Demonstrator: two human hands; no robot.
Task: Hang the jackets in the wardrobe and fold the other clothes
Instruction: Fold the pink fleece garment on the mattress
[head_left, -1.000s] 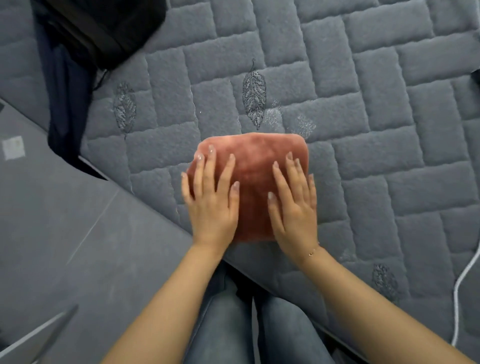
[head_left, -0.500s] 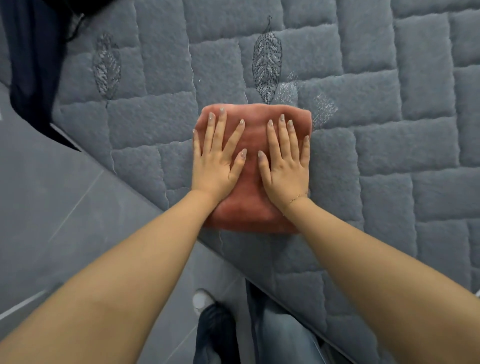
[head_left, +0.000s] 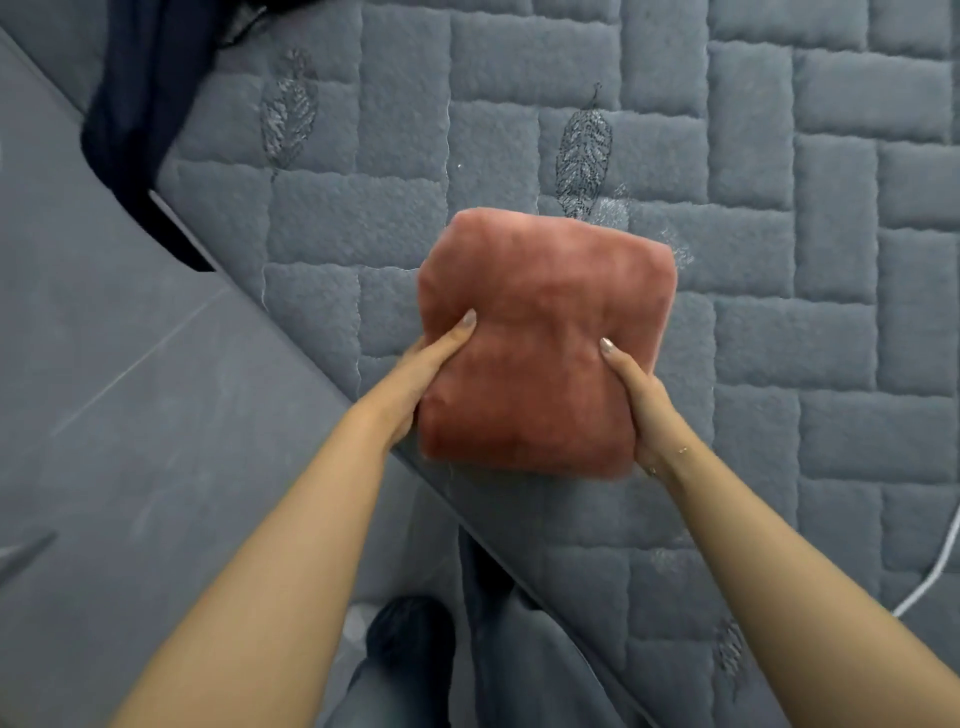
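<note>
— What's she got over the grey quilted bed (head_left: 779, 291)?

— The folded pink garment (head_left: 540, 338), a thick soft bundle held near the bed's edge; whether it is lifted clear I can't tell. To my eye she should keep it level and squeezed evenly from both sides, or the folds may slip open.

— And her hands?

— The left hand (head_left: 415, 384) grips one side, the right hand (head_left: 641, 405) the other, thumbs pressed on top, fingers hidden underneath.

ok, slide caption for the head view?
Both hands, left hand and right hand, grip a folded pink garment over the grey quilted bed.
</note>
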